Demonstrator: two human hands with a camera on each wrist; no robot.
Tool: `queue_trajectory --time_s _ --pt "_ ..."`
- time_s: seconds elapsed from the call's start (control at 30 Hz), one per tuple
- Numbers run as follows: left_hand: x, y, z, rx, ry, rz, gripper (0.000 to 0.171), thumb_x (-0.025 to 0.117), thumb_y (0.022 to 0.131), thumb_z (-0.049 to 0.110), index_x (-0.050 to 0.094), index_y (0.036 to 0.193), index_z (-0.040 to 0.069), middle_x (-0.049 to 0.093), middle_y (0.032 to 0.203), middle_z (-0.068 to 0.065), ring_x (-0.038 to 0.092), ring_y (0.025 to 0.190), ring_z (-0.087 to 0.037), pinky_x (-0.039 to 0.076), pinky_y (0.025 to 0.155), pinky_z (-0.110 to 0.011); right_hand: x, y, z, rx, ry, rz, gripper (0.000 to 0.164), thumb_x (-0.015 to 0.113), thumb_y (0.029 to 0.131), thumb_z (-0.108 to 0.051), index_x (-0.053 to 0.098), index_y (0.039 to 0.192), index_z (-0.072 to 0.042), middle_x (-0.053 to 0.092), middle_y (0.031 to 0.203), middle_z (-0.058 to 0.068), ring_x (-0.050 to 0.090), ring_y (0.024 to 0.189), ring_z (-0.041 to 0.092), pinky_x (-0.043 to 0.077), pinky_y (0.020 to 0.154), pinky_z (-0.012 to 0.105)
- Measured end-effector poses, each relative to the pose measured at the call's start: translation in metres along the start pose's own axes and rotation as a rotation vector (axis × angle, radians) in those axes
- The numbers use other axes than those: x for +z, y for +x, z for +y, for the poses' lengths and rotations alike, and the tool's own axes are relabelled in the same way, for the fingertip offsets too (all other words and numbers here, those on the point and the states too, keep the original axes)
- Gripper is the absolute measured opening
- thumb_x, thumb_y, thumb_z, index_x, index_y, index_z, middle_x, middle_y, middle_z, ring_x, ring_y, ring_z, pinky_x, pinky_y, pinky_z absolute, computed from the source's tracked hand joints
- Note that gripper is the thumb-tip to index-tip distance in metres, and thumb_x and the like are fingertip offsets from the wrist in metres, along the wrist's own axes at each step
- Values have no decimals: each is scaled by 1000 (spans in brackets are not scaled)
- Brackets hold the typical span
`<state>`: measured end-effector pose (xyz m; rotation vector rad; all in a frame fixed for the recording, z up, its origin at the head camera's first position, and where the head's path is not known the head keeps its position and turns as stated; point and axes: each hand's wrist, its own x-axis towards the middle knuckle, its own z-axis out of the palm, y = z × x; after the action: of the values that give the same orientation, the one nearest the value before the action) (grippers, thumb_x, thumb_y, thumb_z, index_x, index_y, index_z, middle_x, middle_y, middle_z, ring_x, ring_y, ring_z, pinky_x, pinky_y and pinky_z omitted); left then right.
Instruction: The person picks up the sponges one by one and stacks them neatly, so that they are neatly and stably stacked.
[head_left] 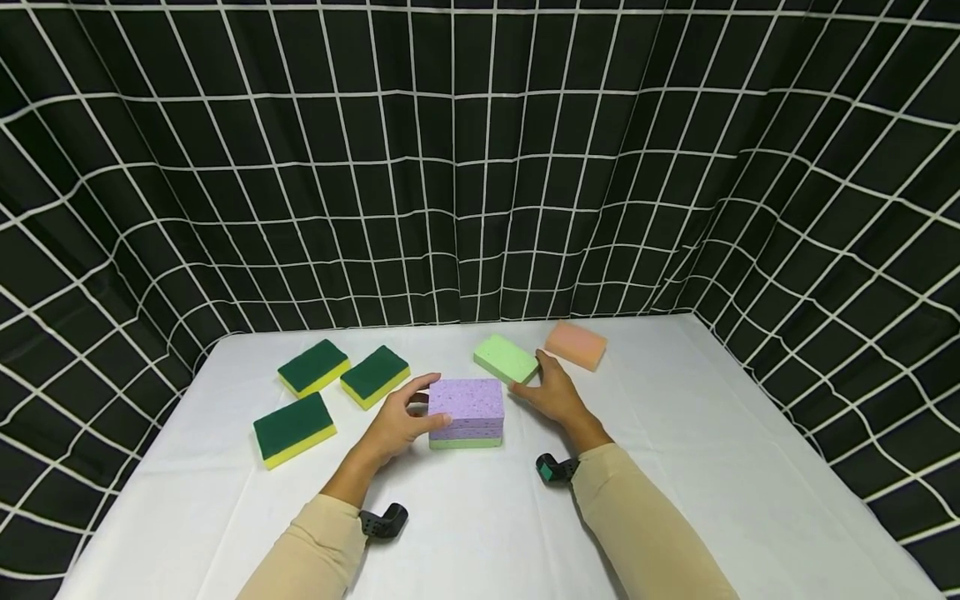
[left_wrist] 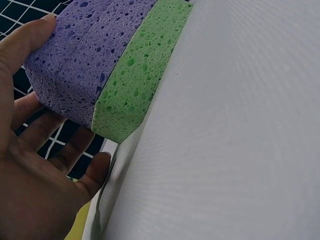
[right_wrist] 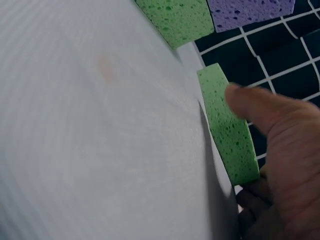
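Observation:
A stack of two purple sponges (head_left: 467, 398) on a green sponge (left_wrist: 145, 70) stands on the white table. My left hand (head_left: 397, 423) grips the purple part from the left, its thumb on the near side and its fingers around the back. To the right and behind the stack lies another green sponge (head_left: 504, 358). My right hand (head_left: 557, 392) holds this one by its right end, thumb along the near edge; in the right wrist view the thumb (right_wrist: 255, 102) overlaps its side and the other fingers are partly hidden.
Three yellow sponges with dark green scouring tops lie at the left: one at the back (head_left: 313, 367), one nearer the stack (head_left: 375, 375), one in front (head_left: 294, 427). An orange sponge (head_left: 576, 344) lies behind my right hand. Black grid-patterned cloth (head_left: 472, 167) surrounds the table (head_left: 675, 467).

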<state>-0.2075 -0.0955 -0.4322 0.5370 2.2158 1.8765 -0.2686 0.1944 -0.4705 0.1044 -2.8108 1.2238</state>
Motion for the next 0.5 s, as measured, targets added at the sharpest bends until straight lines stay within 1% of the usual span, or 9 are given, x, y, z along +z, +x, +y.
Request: queue_trajectory --time_s 0.17,0.3,0.5 --pt "-1 0 1 2 4 7 70 75 83 4 41 144 2 53 123 -23 53 110 -40 47 90 -44 2 2 -2 10 -72 9 90 74 82 -31 25 147 9 30 148 28 27 137 40 22 111 47" --pt "-1 -1 2 3 4 11 70 75 83 3 41 144 2 53 123 -23 54 110 -40 47 90 -44 4 3 -3 14 -97 24 88 74 83 -31 27 147 9 32 147 28 29 136 41 24 110 47" --pt "1 -1 3 6 -6 3 69 74 83 2 41 144 0 53 123 -23 53 110 -41 47 89 -43 3 -1 0 50 -47 77 84 75 82 -29 32 146 5 35 148 24 30 136 39 24 110 47"
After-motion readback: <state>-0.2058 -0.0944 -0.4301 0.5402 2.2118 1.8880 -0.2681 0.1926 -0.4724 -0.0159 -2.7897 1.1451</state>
